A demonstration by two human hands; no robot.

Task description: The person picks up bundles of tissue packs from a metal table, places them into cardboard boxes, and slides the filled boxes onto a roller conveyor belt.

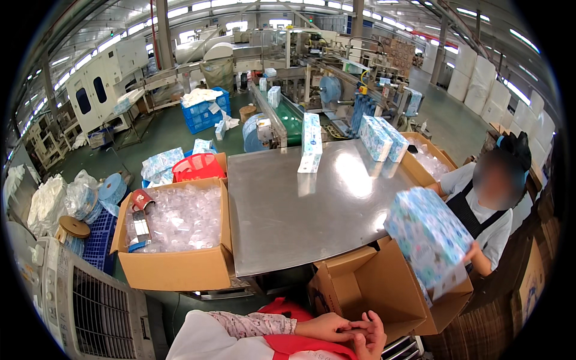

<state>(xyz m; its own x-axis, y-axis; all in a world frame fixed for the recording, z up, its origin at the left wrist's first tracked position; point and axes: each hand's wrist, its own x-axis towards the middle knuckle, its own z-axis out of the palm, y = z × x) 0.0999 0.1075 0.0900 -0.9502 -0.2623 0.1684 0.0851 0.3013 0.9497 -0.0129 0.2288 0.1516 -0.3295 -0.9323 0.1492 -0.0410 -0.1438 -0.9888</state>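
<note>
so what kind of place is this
Most likely a factory packing floor for wrapped tissue packs. A conveyor line feeds blue patterned packs onto a steel table, and a co-worker lowers one pack into a cardboard carton.

The table (pixel 288 210) is bare metal, smooth and brushed, with soft glare. The open box (pixel 372 288) near it is matt brown cardboard, like the left carton (pixel 174 267), which holds crinkly clear plastic film. The big pack (pixel 429 237) on the right is wrapped in glossy printed film. The far crate (pixel 204 114) is hard blue plastic. The clasped left hand (pixel 327 327) and right hand (pixel 369 333) rest against red cloth.
</note>
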